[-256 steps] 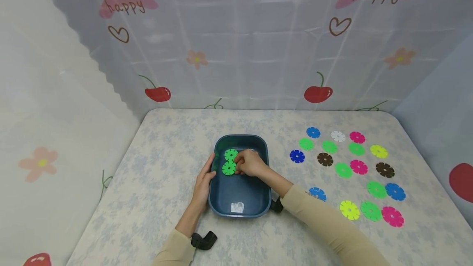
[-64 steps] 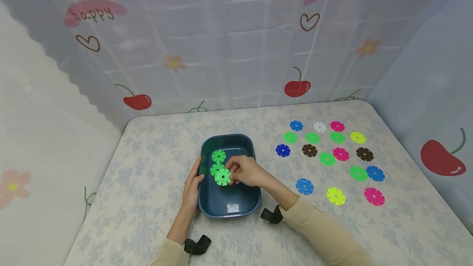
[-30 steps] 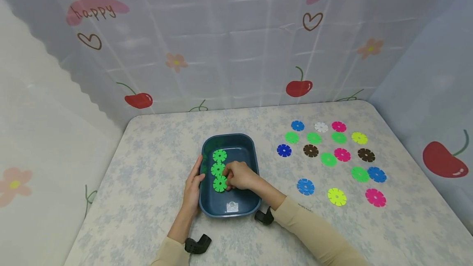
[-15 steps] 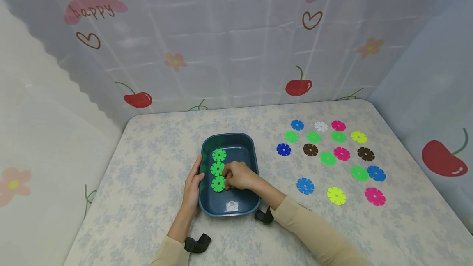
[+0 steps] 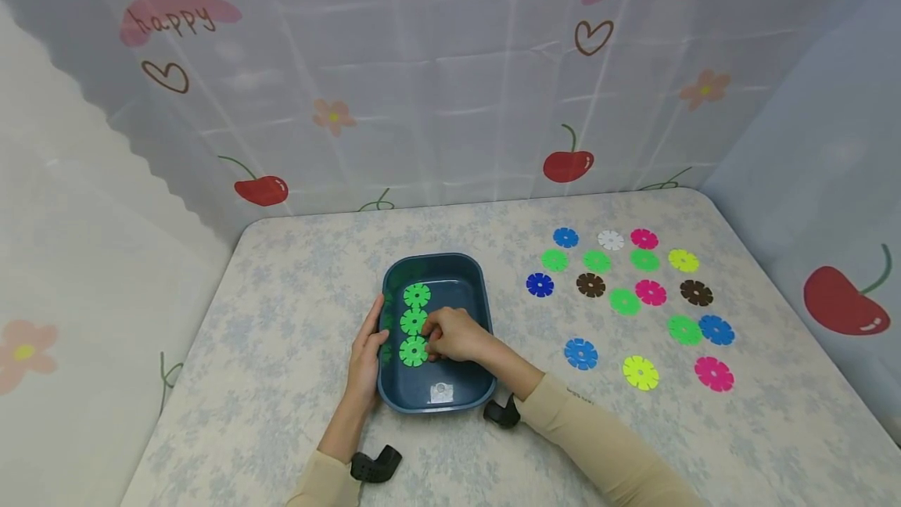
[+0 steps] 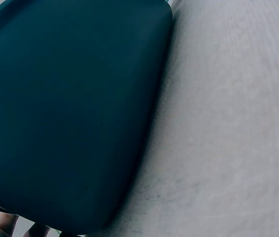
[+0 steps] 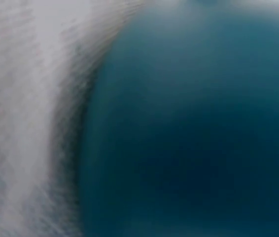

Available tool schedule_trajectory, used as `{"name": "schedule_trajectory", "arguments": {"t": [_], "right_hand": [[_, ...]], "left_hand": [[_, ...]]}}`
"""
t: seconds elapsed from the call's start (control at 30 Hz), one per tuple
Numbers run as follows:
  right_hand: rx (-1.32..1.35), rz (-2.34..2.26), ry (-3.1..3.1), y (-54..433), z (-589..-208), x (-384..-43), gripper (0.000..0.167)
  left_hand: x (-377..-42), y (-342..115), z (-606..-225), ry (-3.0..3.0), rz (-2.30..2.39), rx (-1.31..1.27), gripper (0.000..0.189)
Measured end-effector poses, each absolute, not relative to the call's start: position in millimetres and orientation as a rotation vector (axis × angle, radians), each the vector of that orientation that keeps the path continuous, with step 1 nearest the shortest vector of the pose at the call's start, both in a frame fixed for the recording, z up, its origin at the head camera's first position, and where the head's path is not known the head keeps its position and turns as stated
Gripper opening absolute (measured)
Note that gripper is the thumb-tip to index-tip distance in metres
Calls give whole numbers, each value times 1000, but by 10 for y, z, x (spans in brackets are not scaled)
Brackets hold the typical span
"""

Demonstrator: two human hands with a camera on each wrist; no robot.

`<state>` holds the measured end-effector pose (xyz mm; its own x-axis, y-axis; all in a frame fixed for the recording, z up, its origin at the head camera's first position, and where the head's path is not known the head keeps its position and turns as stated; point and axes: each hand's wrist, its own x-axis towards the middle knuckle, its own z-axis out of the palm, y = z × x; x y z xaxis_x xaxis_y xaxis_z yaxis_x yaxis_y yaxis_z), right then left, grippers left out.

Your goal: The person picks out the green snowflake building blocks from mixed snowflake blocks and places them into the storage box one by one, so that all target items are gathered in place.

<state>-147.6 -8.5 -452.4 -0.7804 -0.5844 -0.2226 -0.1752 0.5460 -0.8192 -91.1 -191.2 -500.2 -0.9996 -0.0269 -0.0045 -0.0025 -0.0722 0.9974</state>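
A dark blue plastic tray (image 5: 439, 411) stands on the table, its outer wall filling much of both wrist views. My left hand (image 5: 364, 362) holds its left side, fingers along the outside and thumb at the rim. Inside, three green slotted interlocking discs form a column: a far disc (image 5: 417, 296), a middle disc (image 5: 413, 321) and a near disc (image 5: 413, 351). My right hand (image 5: 456, 335) reaches in over the tray's right side, its curled fingertips pinching the near disc's right edge. The neighbouring discs meet edge to edge or nearly so.
Several loose discs lie spread on the table's right side, among them a blue disc (image 5: 580, 354), a yellow disc (image 5: 640, 373), a pink disc (image 5: 714, 374), a brown disc (image 5: 590, 285) and a white disc (image 5: 610, 240). A printed curtain (image 5: 450, 100) hangs behind the table.
A third green disc has come from the table's front right into the tray. My right hand has lowered it nearer the tray's front, below the middle disc, and shifted it slightly left.
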Motion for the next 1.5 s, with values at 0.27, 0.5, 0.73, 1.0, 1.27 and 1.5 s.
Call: {"name": "schedule_trajectory", "arguments": {"t": [0.27, 0.5, 0.73, 1.0, 1.27, 1.5], "right_hand": [[-712, -1293, 2223, -37, -4497, -1488, 23], [-814, -1407, 2141, 288, -4258, -1385, 25], [-669, -1451, 2215, 1026, -4208, -1345, 28], [-345, -1402, 2461, 2085, -4231, -1310, 39], [34, -1309, 2657, 3007, -4203, -1230, 53], [222, -1236, 2725, 3385, -4354, -1218, 57]], "left_hand": [[-904, -1910, -4993, -2153, -2284, 117, 57], [-892, -1918, -4984, -2159, -2285, 151, 57], [-900, -1929, -4975, -2149, -2293, 126, 57], [-907, -1935, -4982, -2148, -2302, 131, 56], [-906, -1941, -4987, -2158, -2290, 172, 57], [-927, -1929, -5016, -2151, -2301, 129, 56]]}}
